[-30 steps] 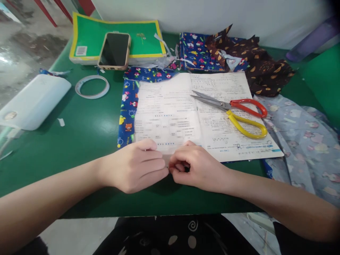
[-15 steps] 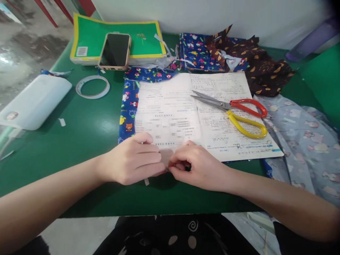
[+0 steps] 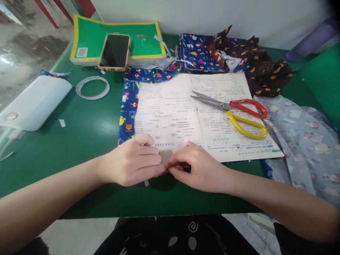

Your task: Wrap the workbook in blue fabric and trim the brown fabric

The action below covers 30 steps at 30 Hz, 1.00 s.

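Observation:
An open book (image 3: 170,117) with printed pages lies on the green table, with patterned blue cloth (image 3: 128,113) folded over its left and upper edges. At the book's near edge, my left hand (image 3: 136,161) is closed, palm down, with curled fingers over the lower page. Beside it my right hand (image 3: 198,168) is closed in a pinch, its fingertips meeting those of the left. Whatever lies between the fingertips is hidden. Scissors (image 3: 225,105) with one red and one yellow handle rest slightly open on the right page.
Left of the book are a tape roll (image 3: 79,92) and a white power bank (image 3: 37,102). A phone (image 3: 115,51) lies on a green book (image 3: 90,30). Brown cloth (image 3: 268,72) and pale patterned cloth (image 3: 308,141) lie on the right. Behind stands a purple bottle (image 3: 313,40).
Almost nothing differs. Both hands keep their place at the book's near edge, and the whole view has shifted very slightly.

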Each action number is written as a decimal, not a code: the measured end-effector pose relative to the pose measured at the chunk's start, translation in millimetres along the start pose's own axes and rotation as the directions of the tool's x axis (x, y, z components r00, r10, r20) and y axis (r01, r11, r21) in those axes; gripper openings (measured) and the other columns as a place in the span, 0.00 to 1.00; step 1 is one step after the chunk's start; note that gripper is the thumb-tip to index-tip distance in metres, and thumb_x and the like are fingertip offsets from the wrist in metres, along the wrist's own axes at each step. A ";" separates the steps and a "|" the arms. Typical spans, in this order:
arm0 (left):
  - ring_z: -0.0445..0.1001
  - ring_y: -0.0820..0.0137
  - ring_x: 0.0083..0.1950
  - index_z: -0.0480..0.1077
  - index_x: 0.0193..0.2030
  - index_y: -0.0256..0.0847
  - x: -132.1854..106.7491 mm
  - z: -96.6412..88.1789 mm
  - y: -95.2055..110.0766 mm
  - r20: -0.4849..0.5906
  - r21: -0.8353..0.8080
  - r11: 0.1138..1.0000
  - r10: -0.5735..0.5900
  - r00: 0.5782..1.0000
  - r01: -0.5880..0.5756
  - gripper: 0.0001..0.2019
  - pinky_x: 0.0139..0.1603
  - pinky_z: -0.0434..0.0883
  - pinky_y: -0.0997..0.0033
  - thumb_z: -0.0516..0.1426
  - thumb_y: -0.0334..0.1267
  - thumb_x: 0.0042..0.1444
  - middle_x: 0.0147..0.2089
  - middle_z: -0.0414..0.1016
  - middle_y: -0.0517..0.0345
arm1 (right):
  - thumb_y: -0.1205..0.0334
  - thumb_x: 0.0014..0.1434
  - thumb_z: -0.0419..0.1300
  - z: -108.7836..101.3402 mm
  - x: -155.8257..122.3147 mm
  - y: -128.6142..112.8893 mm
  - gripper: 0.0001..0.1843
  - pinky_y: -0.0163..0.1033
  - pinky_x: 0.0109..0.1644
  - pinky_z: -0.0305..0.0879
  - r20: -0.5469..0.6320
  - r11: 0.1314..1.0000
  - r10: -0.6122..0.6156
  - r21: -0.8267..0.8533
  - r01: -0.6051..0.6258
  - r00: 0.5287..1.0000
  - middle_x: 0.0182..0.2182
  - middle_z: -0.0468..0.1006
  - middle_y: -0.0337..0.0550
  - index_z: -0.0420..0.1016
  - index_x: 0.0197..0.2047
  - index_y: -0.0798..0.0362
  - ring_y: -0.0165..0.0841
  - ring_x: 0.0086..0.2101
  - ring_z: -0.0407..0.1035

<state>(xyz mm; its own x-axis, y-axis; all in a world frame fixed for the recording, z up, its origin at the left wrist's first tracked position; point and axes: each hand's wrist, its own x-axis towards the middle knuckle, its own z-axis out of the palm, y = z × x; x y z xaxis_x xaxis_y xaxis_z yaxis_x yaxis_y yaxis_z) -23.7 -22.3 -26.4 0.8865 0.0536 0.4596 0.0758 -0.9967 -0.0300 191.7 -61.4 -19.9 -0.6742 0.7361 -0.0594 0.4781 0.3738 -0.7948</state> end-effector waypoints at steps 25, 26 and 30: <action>0.56 0.73 0.26 0.70 0.26 0.39 -2.3 0.7 2.0 0.028 -0.005 0.999 0.054 0.998 -0.053 0.08 0.31 0.61 0.66 0.57 0.29 0.56 0.21 0.59 0.64 | 0.68 0.59 0.56 -2.5 1.0 -1.4 0.07 0.39 0.45 0.57 -0.010 0.997 0.050 0.058 -0.049 0.999 0.22 0.71 0.31 0.73 0.30 0.53 0.24 0.25 0.62; 0.56 0.73 0.25 0.69 0.24 0.39 -2.2 0.8 2.1 0.031 -0.009 0.999 0.051 0.998 -0.050 0.10 0.31 0.61 0.66 0.57 0.29 0.56 0.21 0.59 0.64 | 0.68 0.58 0.56 -1.7 1.1 -1.3 0.06 0.39 0.45 0.57 -0.016 0.997 0.050 0.061 -0.049 0.999 0.21 0.69 0.30 0.72 0.29 0.54 0.23 0.24 0.61; 0.59 0.73 0.25 0.68 0.24 0.40 -1.8 0.7 2.2 0.047 -0.024 0.999 0.040 0.998 -0.039 0.10 0.31 0.62 0.65 0.57 0.28 0.56 0.22 0.61 0.63 | 0.69 0.55 0.58 2.1 1.4 -1.1 0.06 0.38 0.43 0.56 -0.043 0.996 0.073 0.060 -0.071 0.996 0.20 0.65 0.28 0.67 0.27 0.54 0.22 0.23 0.59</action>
<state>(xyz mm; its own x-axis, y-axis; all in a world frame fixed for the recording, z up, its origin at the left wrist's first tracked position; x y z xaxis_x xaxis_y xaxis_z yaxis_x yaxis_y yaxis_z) -24.8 -24.5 -28.0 0.9094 0.0161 0.4156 0.0299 -0.9992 -0.0265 189.1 -62.0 -20.4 -0.6126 0.7851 -0.0916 0.4902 0.2864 -0.8232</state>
